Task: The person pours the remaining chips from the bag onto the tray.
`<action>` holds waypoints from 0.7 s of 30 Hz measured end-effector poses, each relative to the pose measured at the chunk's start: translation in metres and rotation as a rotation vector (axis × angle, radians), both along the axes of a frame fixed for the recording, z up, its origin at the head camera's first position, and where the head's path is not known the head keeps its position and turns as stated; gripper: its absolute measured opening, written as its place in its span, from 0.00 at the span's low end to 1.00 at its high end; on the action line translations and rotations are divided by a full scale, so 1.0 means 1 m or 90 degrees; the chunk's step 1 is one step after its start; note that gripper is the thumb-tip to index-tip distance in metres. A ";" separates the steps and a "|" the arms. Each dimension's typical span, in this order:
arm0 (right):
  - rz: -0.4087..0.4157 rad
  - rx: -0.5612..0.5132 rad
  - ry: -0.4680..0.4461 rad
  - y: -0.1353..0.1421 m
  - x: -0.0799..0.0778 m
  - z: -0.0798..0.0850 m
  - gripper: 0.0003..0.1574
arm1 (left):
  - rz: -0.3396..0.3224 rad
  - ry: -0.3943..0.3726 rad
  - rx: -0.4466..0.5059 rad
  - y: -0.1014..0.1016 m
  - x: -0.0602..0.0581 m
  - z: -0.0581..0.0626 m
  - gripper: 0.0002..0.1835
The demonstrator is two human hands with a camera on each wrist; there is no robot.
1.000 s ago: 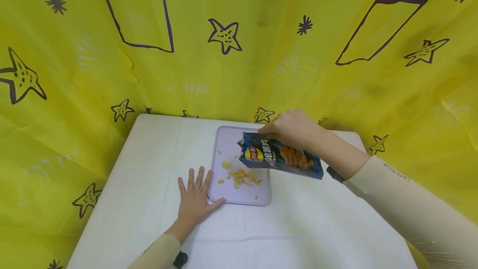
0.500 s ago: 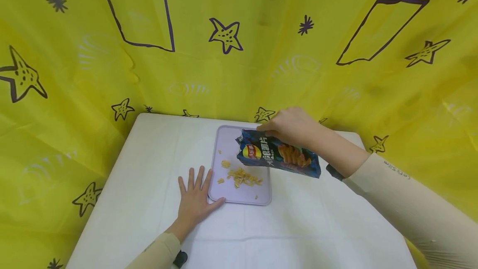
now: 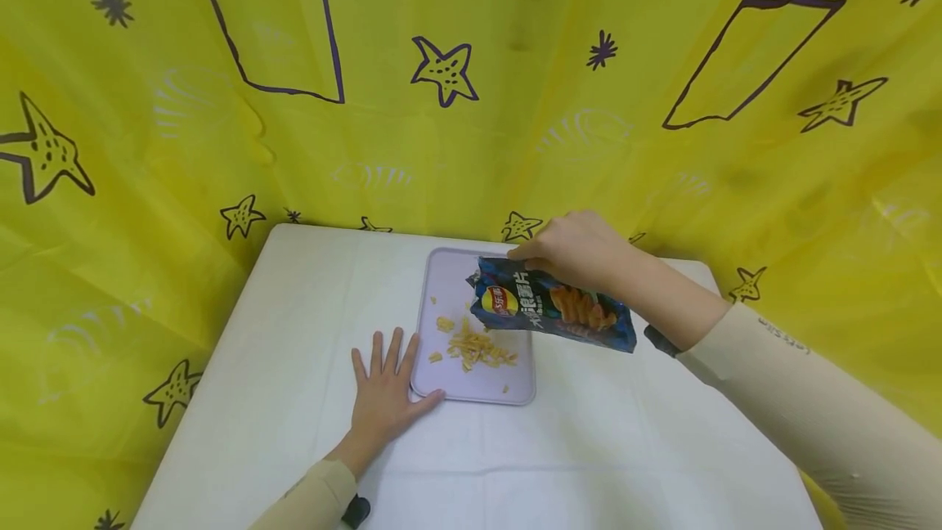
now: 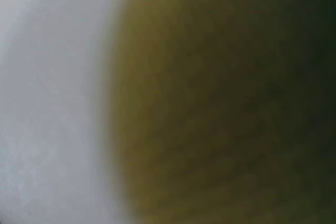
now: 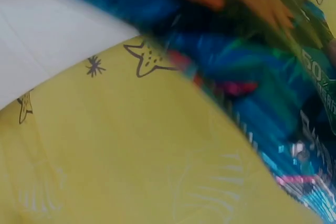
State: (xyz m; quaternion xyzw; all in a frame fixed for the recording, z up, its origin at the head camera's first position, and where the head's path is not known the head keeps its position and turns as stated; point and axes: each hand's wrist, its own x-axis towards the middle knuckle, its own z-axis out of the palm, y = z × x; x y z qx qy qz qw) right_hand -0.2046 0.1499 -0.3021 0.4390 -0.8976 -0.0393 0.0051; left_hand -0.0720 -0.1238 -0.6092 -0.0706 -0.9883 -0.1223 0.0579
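Observation:
My right hand grips the upper edge of a dark blue chip bag, holding it on its side above the right part of a pale purple tray. The bag's torn end points left over the tray. Broken yellow potato chips lie in a loose pile on the tray, with a few pieces apart from it. My left hand rests flat with fingers spread, its thumb and fingertips at the tray's left edge. In the right wrist view the blue bag fills the upper right. The left wrist view is mostly blurred dark.
The tray stands on a white-covered table. Behind and beside it hangs a yellow curtain with starfish drawings. Dark wrist cameras sit at the cuffs of the beige sleeves.
The bag and right hand bob slightly, up and left, then back a little. Chip pieces on the tray shift slightly. The left hand stays put.

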 end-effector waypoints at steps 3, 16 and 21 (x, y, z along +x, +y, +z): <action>0.000 0.001 0.007 0.001 0.001 0.000 0.15 | 0.000 0.002 -0.004 0.000 0.000 0.000 0.58; 0.004 -0.003 0.010 0.001 0.002 0.001 0.14 | 0.002 -0.009 -0.003 0.000 0.001 0.000 0.58; 0.003 -0.007 0.008 0.002 0.003 0.000 0.14 | 0.000 -0.004 0.008 0.000 0.000 0.000 0.58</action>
